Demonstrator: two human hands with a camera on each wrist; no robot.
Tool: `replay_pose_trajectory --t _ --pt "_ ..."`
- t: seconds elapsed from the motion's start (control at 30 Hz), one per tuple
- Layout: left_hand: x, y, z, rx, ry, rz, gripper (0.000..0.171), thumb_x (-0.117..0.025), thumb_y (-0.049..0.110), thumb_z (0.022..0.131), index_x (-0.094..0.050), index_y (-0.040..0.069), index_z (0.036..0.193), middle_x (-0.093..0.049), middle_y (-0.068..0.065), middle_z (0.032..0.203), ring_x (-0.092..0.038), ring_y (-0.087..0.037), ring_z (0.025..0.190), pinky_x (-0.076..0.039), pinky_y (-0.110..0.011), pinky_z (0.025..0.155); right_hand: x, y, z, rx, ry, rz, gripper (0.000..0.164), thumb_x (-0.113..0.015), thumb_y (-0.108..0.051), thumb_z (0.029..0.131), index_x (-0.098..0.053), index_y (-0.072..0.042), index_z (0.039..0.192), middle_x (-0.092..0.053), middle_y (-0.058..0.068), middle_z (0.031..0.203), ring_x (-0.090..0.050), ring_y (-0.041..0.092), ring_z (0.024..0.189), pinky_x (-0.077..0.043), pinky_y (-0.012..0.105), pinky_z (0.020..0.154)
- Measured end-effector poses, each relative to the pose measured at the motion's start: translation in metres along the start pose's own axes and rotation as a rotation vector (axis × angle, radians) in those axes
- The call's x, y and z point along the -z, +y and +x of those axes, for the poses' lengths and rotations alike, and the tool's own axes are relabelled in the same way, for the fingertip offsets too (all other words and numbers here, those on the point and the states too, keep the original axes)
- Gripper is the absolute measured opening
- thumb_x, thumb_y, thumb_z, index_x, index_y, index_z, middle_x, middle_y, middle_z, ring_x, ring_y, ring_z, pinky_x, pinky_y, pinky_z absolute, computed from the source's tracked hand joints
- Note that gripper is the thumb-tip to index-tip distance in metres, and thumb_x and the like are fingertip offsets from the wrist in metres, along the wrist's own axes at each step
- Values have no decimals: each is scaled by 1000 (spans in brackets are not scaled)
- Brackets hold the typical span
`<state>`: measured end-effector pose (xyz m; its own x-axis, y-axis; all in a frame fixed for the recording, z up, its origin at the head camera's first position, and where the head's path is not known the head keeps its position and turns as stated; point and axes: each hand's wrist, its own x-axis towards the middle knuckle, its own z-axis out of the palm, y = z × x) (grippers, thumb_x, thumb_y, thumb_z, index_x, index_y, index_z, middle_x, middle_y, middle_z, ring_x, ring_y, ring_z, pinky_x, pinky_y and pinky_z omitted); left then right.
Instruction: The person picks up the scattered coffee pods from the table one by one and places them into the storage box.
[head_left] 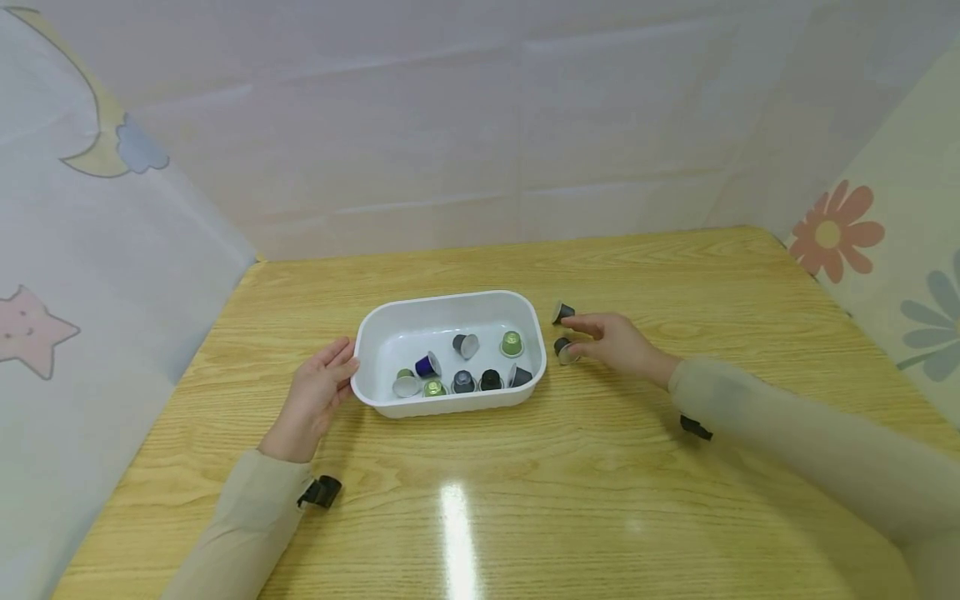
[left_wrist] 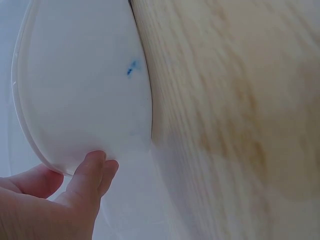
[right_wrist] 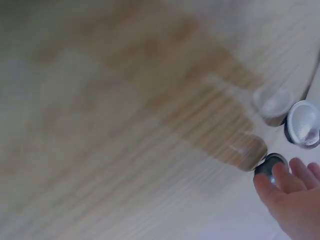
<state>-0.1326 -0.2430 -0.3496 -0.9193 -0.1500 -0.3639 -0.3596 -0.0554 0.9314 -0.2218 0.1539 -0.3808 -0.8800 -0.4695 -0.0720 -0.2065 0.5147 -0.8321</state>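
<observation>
A white plastic bin (head_left: 450, 408) stands on the table with several coffee capsules inside, among them a purple capsule (head_left: 427, 365), a green capsule (head_left: 512, 343) and a black capsule (head_left: 491, 380). My left hand (head_left: 318, 387) pinches the bin's left end, thumb at the rim and fingers against the outer wall, as the left wrist view also shows. Right of the bin, my right hand (head_left: 618, 342) is at two dark capsules. Its forefinger lies by the far capsule (head_left: 562, 312), its thumb by the near capsule (head_left: 566, 351). Its fingers are spread; contact is hard to tell.
The wood-grain table (head_left: 555, 500) reaches to a pale cloth wall (head_left: 450, 150) at the back. Printed cloth hangs at both sides, with a star (head_left: 33, 329) on the left and a flower (head_left: 828, 233) on the right. Black straps sit at both wrists.
</observation>
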Motion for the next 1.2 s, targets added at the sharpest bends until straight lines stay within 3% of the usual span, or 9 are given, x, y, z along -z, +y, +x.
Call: replay_pose_trajectory --t 0.17,0.37,0.57,0.67,0.9,1.07,1.2 --pt "0 -1 1 0 -2 -1 57 -42 4 104 -17 4 155 -26 -8 157 -36 -21 137 -47 -17 80 0 6 10 20 -71 -12 54 -71 -5 89 -49 11 135 -48 26 139 -42 41 131 -34 49 106" --pt "0 -1 1 4 8 -4 57 -42 4 104 -17 4 155 -26 -8 157 -34 -21 138 -47 -16 80 -1 7 14 25 -166 -7 55 -68 1 89 -44 15 137 -50 29 136 -59 35 114 -43 43 100" --pt "0 -1 1 1 8 -12 57 -42 3 104 -17 4 155 -26 -8 157 -33 -21 139 -47 -16 80 -1 7 16 -30 -163 -59 54 -70 0 87 -50 9 136 -66 19 118 -62 20 101 -45 37 95" --pt "0 -1 1 1 5 -13 57 -42 4 104 -17 4 155 -25 -9 157 -33 -21 139 -47 -17 82 0 7 17 -32 -174 -43 53 -71 3 86 -50 9 135 -69 17 110 -64 21 97 -47 35 91" --pt "0 -1 0 9 -3 -3 57 -43 5 104 -17 6 155 -25 -8 158 -33 -22 139 -47 -18 82 2 6 20 -38 -163 -72 51 -73 -2 85 -56 6 132 -58 22 130 -57 26 111 -41 44 100" --pt "-1 0 -1 9 -4 -10 57 -42 4 104 -17 5 155 -25 -8 157 -33 -22 139 -47 -18 84 3 5 18 -61 -126 -73 49 -72 -5 87 -56 5 132 -60 23 126 -58 29 110 -44 44 97" --pt "0 1 -1 7 -2 -19 57 -42 3 104 -16 4 155 -25 -9 157 -33 -22 140 -47 -18 84 5 4 16 -68 -77 -54 48 -71 -6 89 -55 5 134 -53 25 134 -51 37 123 -41 48 101"
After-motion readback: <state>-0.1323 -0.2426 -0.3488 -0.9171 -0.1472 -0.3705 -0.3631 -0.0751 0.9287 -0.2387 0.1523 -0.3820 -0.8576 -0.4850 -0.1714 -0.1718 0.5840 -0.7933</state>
